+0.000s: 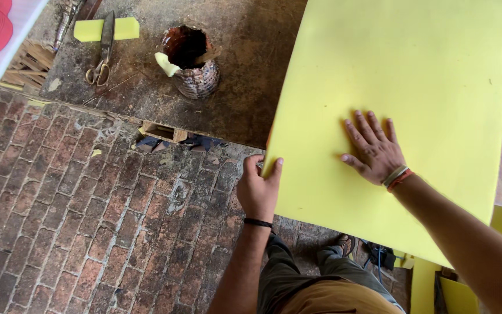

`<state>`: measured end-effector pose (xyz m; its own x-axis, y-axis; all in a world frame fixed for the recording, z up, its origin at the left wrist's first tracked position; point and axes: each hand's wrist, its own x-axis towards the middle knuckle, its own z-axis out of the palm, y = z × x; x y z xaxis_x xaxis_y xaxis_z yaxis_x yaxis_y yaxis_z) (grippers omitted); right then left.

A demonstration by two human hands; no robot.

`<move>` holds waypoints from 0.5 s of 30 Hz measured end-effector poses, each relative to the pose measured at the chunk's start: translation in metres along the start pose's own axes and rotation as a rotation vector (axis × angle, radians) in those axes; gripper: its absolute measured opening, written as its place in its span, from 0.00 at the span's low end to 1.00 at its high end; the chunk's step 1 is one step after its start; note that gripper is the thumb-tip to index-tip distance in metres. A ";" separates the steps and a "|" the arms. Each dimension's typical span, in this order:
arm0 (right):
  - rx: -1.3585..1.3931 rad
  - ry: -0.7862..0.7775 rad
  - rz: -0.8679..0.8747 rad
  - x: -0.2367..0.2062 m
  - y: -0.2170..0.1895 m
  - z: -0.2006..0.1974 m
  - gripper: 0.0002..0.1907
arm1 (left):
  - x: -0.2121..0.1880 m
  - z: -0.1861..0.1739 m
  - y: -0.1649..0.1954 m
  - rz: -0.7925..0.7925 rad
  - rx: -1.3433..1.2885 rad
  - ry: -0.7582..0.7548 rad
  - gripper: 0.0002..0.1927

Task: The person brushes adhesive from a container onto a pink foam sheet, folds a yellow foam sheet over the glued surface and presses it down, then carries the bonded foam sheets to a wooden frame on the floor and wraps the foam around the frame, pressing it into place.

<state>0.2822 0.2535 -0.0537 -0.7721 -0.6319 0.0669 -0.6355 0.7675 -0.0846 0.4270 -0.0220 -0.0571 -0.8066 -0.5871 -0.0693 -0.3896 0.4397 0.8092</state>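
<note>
Yellow foam sheet (413, 75): left hand (258, 189) fingers pinch edge, right hand (374, 150) splayed flat; pot (193, 61) perhaps holds glue.

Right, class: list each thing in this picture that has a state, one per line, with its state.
Foam sheet: flat on the table, near edge overhanging.
Left hand: gripping the sheet's edge.
Right hand: pressed flat, fingers spread.
Scissors: closed, lying on a foam block.
Pot: upright, open.

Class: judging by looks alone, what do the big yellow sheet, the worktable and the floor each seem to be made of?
Large yellow sheet: probably foam, matte, with a soft thick edge where the left hand grips it; the right hand lies flat on it.
Dark stained worktable: unclear, perhaps wood or stone, rough and blotchy.
Floor: worn reddish bricks with visible joints.
</note>
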 end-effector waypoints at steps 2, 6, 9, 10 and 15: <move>-0.010 -0.005 0.003 0.001 -0.001 -0.001 0.45 | 0.001 0.003 -0.011 0.024 -0.016 0.011 0.23; 0.016 -0.017 0.045 0.006 -0.002 -0.002 0.45 | 0.004 0.008 -0.026 0.267 -0.113 0.146 0.21; 0.039 -0.036 0.065 0.030 0.001 -0.006 0.45 | 0.001 0.003 -0.026 0.154 -0.156 0.013 0.20; 0.040 -0.037 0.068 0.043 0.004 -0.010 0.46 | -0.003 -0.002 -0.024 0.167 -0.158 0.033 0.20; 0.020 -0.083 0.011 0.157 0.019 -0.026 0.46 | -0.002 -0.021 -0.011 0.115 -0.216 0.004 0.20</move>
<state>0.1486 0.1714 -0.0193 -0.7759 -0.6306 -0.0170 -0.6258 0.7729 -0.1048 0.4416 -0.0397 -0.0535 -0.8382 -0.5445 0.0325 -0.1911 0.3488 0.9175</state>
